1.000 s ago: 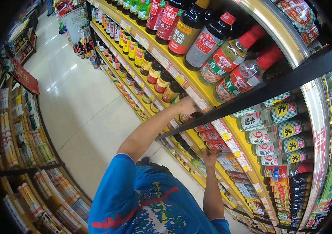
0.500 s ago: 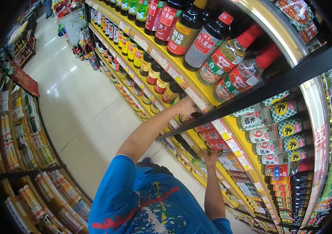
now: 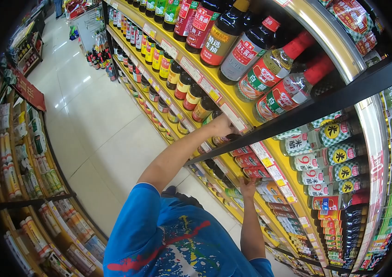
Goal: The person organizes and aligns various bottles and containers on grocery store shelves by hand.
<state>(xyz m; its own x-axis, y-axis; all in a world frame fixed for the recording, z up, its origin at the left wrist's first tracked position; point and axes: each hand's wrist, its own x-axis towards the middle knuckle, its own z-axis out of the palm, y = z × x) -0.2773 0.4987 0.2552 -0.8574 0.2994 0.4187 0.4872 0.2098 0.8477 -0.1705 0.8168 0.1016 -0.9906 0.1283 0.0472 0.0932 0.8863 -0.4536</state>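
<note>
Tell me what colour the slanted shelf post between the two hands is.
The post is black; it shows best in the head view.

place: shop, grocery aisle
price tags (image 3: 234, 117): along yellow shelf (image 3: 276, 150), center of frame
sauce bottles (image 3: 243, 54): in a row, upper center
vinegar bottles (image 3: 302, 143): lined up, same label, right
jars (image 3: 201, 111): packed rows, center
facing shelves (image 3: 34, 201): packaged goods (image 3: 34, 237), lower left
red sign (image 3: 30, 92): upper left
floor (image 3: 113, 124): glossy pale tiles, left of center
</note>
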